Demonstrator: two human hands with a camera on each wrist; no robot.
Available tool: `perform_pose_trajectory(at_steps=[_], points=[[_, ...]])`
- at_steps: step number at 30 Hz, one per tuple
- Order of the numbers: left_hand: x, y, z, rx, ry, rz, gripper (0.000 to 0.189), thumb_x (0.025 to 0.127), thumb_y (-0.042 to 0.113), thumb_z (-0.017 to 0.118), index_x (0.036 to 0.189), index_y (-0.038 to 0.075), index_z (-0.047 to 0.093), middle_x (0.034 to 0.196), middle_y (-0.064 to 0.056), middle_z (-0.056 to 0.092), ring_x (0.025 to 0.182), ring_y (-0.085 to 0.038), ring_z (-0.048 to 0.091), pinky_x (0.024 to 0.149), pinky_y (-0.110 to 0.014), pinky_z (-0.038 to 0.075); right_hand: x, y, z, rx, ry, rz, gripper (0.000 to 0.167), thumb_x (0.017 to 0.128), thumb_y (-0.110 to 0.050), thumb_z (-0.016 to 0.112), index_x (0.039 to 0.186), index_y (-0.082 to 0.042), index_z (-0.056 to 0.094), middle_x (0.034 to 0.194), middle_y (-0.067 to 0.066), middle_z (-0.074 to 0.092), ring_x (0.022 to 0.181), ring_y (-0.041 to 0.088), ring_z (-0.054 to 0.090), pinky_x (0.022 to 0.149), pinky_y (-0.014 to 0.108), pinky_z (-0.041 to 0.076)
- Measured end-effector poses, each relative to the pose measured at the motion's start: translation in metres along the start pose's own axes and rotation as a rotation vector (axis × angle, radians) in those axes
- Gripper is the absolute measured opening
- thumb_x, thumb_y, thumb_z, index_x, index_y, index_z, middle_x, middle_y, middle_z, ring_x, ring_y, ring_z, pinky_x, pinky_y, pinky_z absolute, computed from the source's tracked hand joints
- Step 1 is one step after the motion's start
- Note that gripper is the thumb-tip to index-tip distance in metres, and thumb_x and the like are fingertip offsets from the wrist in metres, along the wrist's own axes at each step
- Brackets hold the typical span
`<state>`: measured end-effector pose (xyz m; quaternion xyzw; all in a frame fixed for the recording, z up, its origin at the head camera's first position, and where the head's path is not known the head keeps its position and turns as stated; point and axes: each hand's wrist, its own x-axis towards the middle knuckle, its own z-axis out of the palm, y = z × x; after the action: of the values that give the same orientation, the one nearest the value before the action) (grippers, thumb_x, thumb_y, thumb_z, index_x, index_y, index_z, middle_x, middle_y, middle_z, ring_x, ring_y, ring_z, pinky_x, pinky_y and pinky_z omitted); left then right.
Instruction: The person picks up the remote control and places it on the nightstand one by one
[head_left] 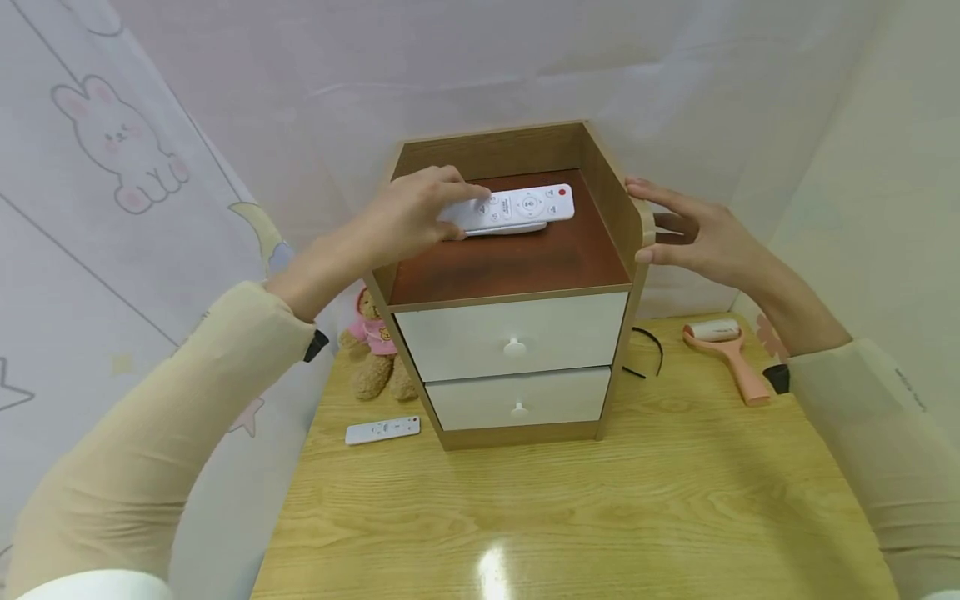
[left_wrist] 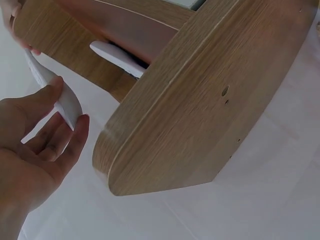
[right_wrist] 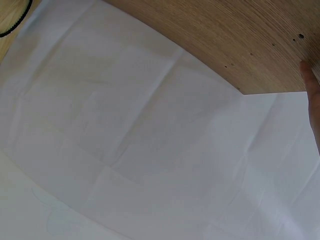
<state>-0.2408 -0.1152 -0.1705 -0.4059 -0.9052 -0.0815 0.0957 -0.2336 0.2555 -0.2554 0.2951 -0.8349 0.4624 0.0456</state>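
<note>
My left hand [head_left: 416, 212] pinches a white remote control [head_left: 528, 204] between thumb and fingers, over the top of a small wooden cabinet [head_left: 513, 292]. In the left wrist view the held remote [left_wrist: 67, 102] is tilted and apart from the cabinet's side panel [left_wrist: 200, 110]. Another slim white object [left_wrist: 117, 57] lies on the brown top surface; its kind cannot be told, as the held remote mostly covers it in the head view. My right hand [head_left: 701, 233] rests its fingertips and thumb on the cabinet's right side panel. Only a finger [right_wrist: 312, 82] shows in the right wrist view.
Two white drawers [head_left: 517, 337] face the front. On the wooden table [head_left: 555, 508] lie a second white remote [head_left: 382, 430], a teddy bear [head_left: 375, 350] in pink at the left, a black headband [head_left: 660, 350] and an orange-handled lint roller [head_left: 731, 358] at the right.
</note>
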Motion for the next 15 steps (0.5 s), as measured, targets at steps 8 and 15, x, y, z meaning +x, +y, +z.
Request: perform_pose_trajectory(at_steps=[8,15], points=[[0.005,0.000,0.014,0.039,-0.075,-0.012,0.049,0.084,0.007,0.074,0.131,0.011,0.061,0.113,-0.010,0.061,0.095,-0.026,0.056,0.074,-0.043,0.049,0.002,0.002,0.000,0.003,-0.005,0.005,0.079,0.084,0.000,0.073,0.150,-0.026,0.036,0.157,-0.008,0.027,0.133,0.035,0.042,0.096,0.013,0.043],[0.007,-0.003,0.021,0.085,-0.100,-0.028,0.048,0.084,0.010,0.075,0.130,0.012,0.061,0.111,-0.009,0.062,0.095,-0.025,0.057,0.070,-0.045,0.052,-0.001,-0.021,0.004,0.013,-0.009,-0.003,0.076,0.086,0.001,0.070,0.150,-0.021,0.036,0.157,-0.005,0.027,0.133,0.035,0.041,0.097,0.013,0.042]])
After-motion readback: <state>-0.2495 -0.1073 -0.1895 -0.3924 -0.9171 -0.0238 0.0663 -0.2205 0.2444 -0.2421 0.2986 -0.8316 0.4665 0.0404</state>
